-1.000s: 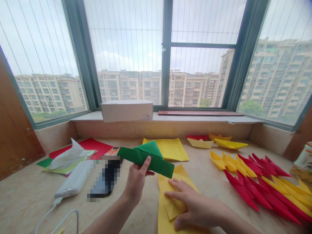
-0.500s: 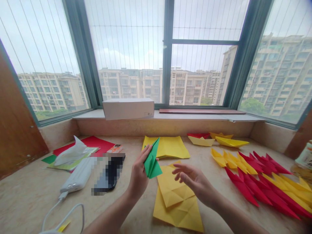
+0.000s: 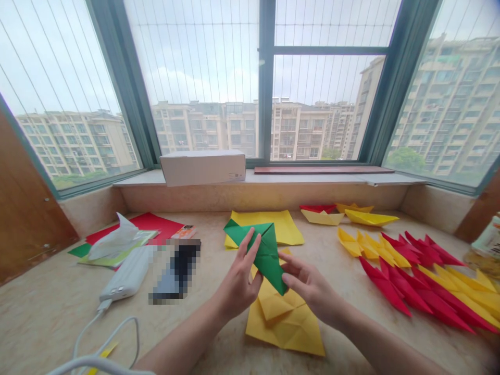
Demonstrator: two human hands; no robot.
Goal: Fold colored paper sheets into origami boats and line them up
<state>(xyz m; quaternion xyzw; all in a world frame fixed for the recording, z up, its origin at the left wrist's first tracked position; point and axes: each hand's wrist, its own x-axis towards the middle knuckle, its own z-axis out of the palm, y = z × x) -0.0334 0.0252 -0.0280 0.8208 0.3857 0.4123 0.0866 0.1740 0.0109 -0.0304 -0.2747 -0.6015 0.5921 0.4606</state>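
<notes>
A folded piece of green paper [image 3: 262, 245] is held up above the counter between both hands. My left hand [image 3: 241, 284] grips its left side, two fingers lying over the front and the thumb at the lower edge. My right hand [image 3: 308, 286] pinches the paper's lower right corner between thumb and fingers. Beneath the hands lie creased yellow-orange paper sheets [image 3: 287, 328], overlapping one another. Behind the green paper rests a stack of bright yellow paper [image 3: 289, 228], partly covered by it.
To the right sit folded paper boats [image 3: 371, 217] and rows of red folded shapes [image 3: 425, 302] and yellow folded shapes [image 3: 371, 250]. At left are a tissue pack [image 3: 121, 245], a white power bank [image 3: 127, 276] with a cable [image 3: 135, 333], and a blurred phone [image 3: 175, 273]. A white box [image 3: 203, 169] stands on the sill.
The green paper has been turned and opened wider. My right hand, empty before, has come in and taken its lower corner. The view has tilted slightly.
</notes>
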